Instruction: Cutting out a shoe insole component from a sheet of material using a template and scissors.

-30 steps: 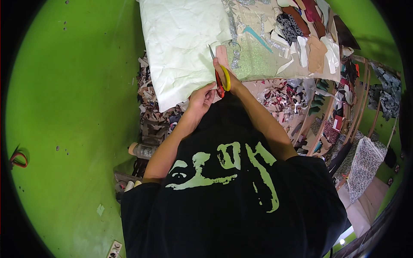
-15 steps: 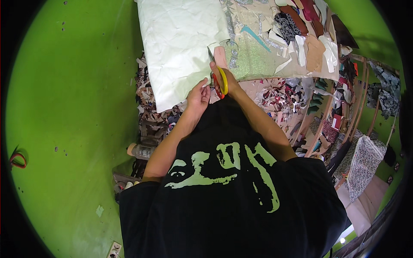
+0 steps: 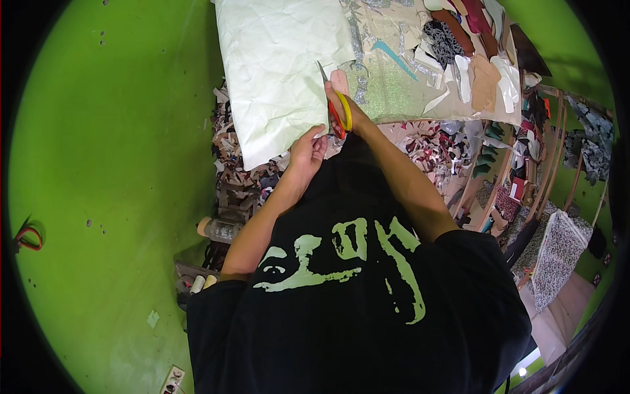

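Observation:
A large creased white sheet lies over the left part of the worktable and hangs past its near edge. My left hand pinches the sheet's near right edge between thumb and fingers. Just to the right and slightly farther off, my right hand grips scissors with red and yellow handles. Their blades point away from me and lie at the sheet's right edge; whether they are parted is hard to see. Beside the blades rests a small pink piece with rounded corners.
Leather-like scraps and a teal strip cover the table's right side. Below it lie heaps of offcuts. A green wall stands at left, with a bottle-like container nearby. Wooden rails and patterned fabric are at right.
The whole view has shifted slightly. The scissors' blades lie a little farther up along the sheet's edge. My left hand still pinches the sheet, whose near edge is flatter.

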